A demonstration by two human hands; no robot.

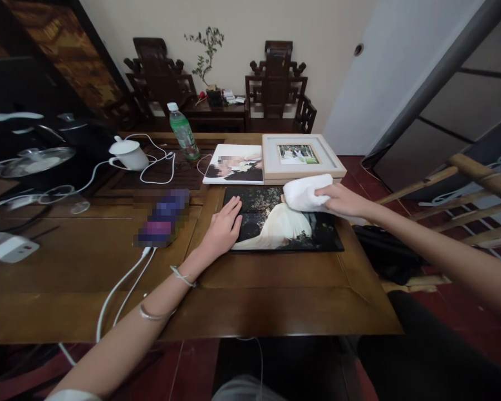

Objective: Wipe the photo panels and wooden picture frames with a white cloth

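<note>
A dark photo panel (259, 223) showing a pale gown lies flat on the wooden table (275, 301). My left hand (224, 224) rests with fingers stretched out on its left edge. In my right hand (340, 199) a white cloth (304, 190) is bunched up, touching the upper right part of the panel. The cloth hides a part of the picture beneath it. Just behind the panel lie a white-edged photo print (234, 167) and a light wooden picture frame (334, 161) with a small photo in its middle.
Left of the panel lies a phone (162, 217), partly blurred out, with white cables. Further back stand a green-labelled bottle (183, 133) and a white lidded cup (128, 153). A pot (39, 164) and a white charger (14, 248) are at far left. A wooden chair (476, 189) stands right.
</note>
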